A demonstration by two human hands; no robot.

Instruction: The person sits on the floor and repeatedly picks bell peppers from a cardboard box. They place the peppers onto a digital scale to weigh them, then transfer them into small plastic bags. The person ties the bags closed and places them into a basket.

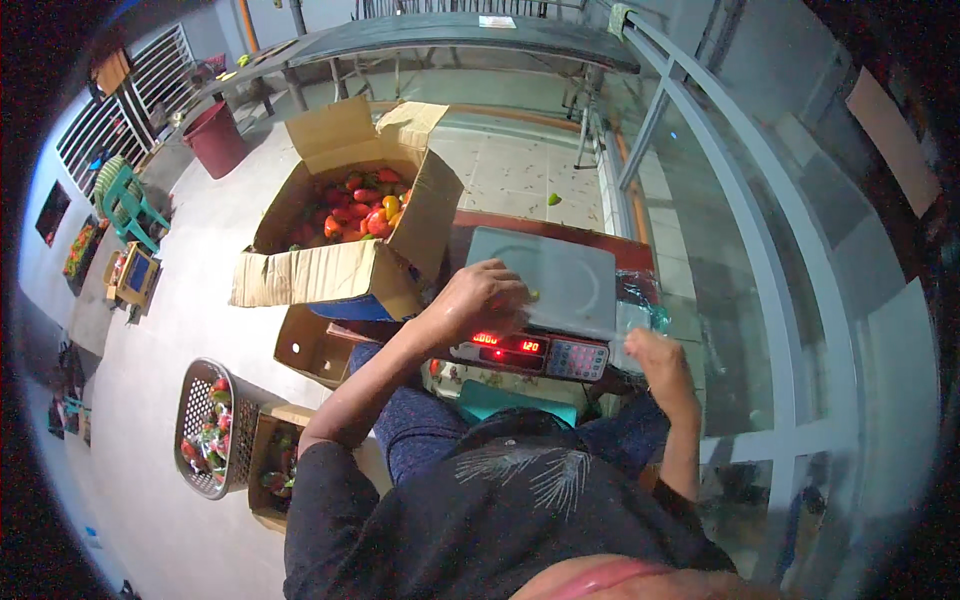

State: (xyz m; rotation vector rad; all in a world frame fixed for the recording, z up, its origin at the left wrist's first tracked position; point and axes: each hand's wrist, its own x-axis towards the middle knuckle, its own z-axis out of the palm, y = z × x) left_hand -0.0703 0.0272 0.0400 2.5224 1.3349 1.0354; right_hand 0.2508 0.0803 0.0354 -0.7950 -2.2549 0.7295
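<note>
A digital weighing scale (545,275) with a flat grey pan and a lit red display stands in front of me. My left hand (483,300) hovers at the pan's left edge, its fingers curled and partly blurred. A tiny yellow-green bit shows by those fingertips; whether it is held cannot be made out. To the right of the scale, my right hand (657,362) is closed beside clear plastic (640,292), and what is in its fingers is hidden. Left of the pan, an open cardboard box (315,275) contains many red and orange peppers (362,208).
At lower left stand a plastic basket (232,440) of wrapped peppers and a smaller carton (268,500). A glass partition with a metal frame (775,250) rises close on my right. Farther off are a long dark table (450,40), a red bin (215,142) and a green chair (130,205).
</note>
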